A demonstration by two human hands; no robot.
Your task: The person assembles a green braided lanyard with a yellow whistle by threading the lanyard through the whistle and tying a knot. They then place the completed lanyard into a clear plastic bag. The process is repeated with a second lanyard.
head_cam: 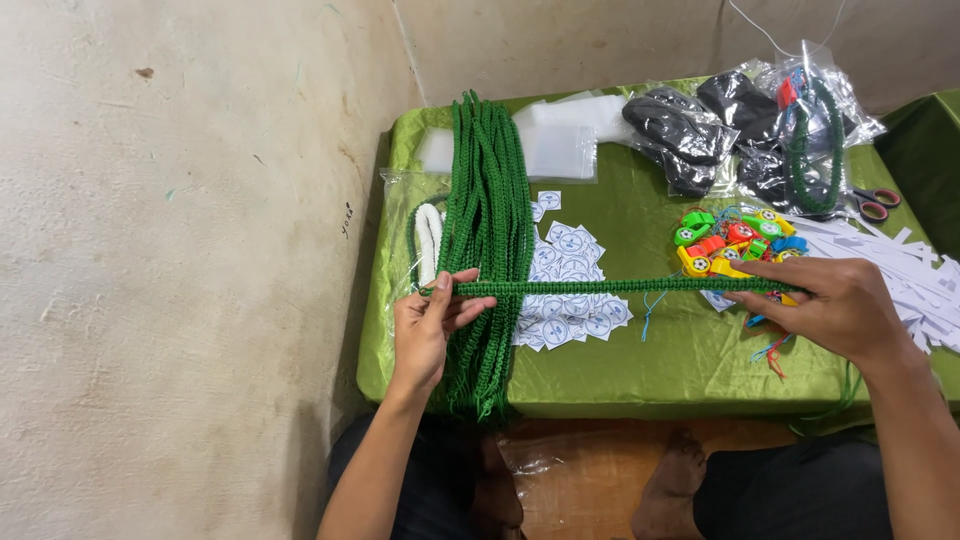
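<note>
Presently, a green braided cord is stretched taut and level above the satin-covered table — left hand pinching one end, right hand gripping the other, beside glossy plastic whistles — over round paper stickers and a ribbed cord bundle.

A pile of green braided cords is lying across the green-clothed tabletop and hanging over its front edge. Small round-printed paper tags are spreading beside it. Colourful plastic whistles are sitting near white paper strips. Red-handled scissors are resting by clear bags of dark items. Empty clear bags are lying at the back.
</note>
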